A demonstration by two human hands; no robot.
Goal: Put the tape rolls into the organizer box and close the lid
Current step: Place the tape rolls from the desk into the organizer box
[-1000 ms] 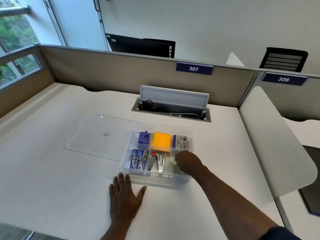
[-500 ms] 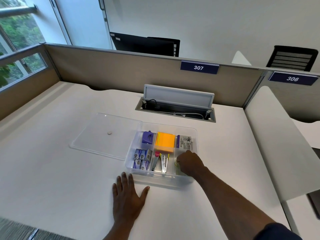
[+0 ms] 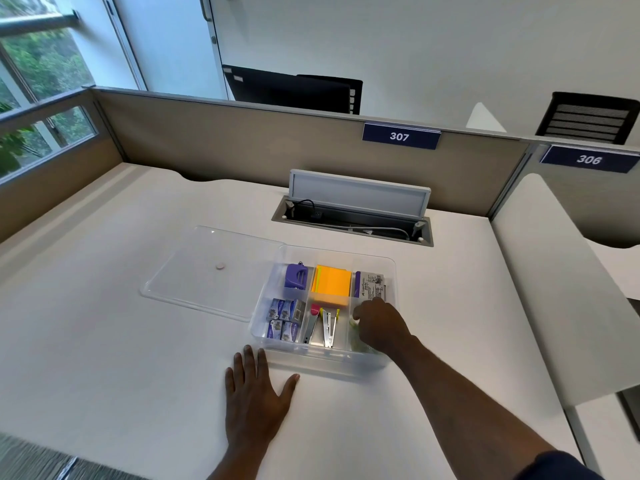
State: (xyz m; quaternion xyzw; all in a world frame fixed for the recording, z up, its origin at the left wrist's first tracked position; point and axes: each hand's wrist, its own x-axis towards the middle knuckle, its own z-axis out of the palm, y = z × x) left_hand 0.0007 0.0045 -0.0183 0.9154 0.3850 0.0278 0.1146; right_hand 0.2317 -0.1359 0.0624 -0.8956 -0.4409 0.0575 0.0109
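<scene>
The clear organizer box (image 3: pixel 311 361) stands open in the middle of the white desk. Its clear lid (image 3: pixel 207 268) lies flat on the desk, touching the box's left side. My right hand (image 3: pixel 381 327) reaches down into the box's near right compartment, fingers curled over a pale tape roll (image 3: pixel 355 319); most of the roll is hidden under the hand. A greenish shape (image 3: pixel 360 345) shows through the wall below the hand. My left hand (image 3: pixel 256 400) lies flat on the desk, fingers spread, just in front of the box's left corner.
Other compartments hold a purple punch (image 3: pixel 296 277), orange sticky notes (image 3: pixel 331 284), staple boxes (image 3: pixel 285 318), staplers (image 3: pixel 323 327) and a printed packet (image 3: pixel 372 285). Behind the box a cable hatch (image 3: pixel 356 220) stands open. A white side panel (image 3: pixel 554 289) rises on the right.
My right hand has shifted slightly farther back inside the right compartment. The left hand has stayed flat on the desk. The view has drifted a little.
</scene>
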